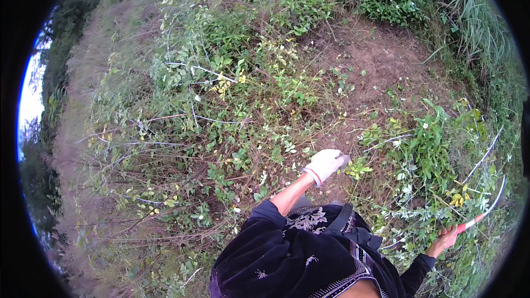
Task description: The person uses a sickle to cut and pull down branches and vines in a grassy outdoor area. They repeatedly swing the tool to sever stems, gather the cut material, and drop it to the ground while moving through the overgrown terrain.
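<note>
My left hand (325, 164) wears a white knit glove with a red-edged cuff. It hangs in front of my body, above a patch of bare soil and low weeds. Its fingers point away to the right and look grey at the tips; whether they hold anything is hidden. Out to the right, my bare right hand (444, 238) grips the red handle (466, 225) of a sickle. The sickle's thin curved blade (499, 193) points up and away from me, among leafy stems. Just right of the glove stands a small yellow-green sprig (357, 169).
Tangled shrubs with pale arching stems (203, 69) cover the left side. Brown bare soil (381, 51) slopes ahead. Leafy plants (430, 145) and a pale cut-looking stem (484, 155) are at the right, with tall grass (476, 20) beyond.
</note>
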A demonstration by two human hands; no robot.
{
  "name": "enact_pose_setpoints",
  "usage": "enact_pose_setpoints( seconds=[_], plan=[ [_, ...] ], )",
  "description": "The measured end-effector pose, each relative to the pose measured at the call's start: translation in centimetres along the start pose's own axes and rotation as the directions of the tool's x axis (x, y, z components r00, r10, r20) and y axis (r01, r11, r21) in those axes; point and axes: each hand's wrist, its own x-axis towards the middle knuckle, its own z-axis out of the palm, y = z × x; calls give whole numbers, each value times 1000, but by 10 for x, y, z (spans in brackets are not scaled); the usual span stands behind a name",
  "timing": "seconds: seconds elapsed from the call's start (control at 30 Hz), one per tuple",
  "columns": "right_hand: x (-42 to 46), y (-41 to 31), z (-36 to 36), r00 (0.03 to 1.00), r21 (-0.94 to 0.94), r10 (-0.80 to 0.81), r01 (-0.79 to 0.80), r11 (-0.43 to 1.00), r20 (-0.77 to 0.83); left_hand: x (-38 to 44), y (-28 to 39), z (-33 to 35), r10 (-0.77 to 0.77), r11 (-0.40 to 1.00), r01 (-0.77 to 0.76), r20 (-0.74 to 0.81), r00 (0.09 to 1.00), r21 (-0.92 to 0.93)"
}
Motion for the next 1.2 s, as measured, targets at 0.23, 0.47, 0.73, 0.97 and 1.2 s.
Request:
enact_pose_setpoints(
  seconds=[0.23,0.47,0.73,0.97,1.2],
  plan=[
    [-80,114,140,738,-326,351,-186,927,576,-39,-121,-17,-338,907,201,-356,871,-370],
    [-164,159,253,386,-533,432,206,821,815,-31,-224,-77,-631,602,69,-421,652,-796],
    [-209,208,366,316,-814,751,171,555,579,102,-324,-123,-696,597,183,-391,602,-781],
    [-233,256,464,326,-864,803,253,435,499,221,-384,-165,-526,816,556,-603,600,-158],
    [-254,339,575,162,-554,657,702,447,736,267,-410,-183,-427,750,595,-476,769,287]
  ],
)
